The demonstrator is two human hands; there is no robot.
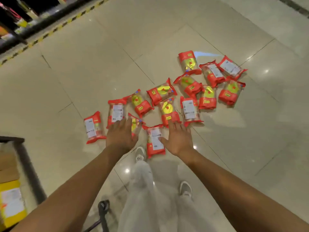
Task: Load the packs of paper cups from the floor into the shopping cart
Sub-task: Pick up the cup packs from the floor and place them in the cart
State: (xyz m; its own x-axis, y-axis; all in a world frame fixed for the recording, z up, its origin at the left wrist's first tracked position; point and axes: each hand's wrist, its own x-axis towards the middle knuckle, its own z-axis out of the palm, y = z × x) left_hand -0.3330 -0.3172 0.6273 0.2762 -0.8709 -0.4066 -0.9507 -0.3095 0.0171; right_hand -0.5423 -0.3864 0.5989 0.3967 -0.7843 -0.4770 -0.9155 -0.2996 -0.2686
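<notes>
Here the left hand [121, 134] and right hand [178, 139] reach down, both spread wide and holding nothing. The first pickup looks about to begin; next they likely must close on the nearest pack [155, 141], lying on the floor [66, 91] between them. Beyond the fingertips, the other packs of paper cups [192, 91] scatter away rightward. Their white labels are too blurred to read.
</notes>
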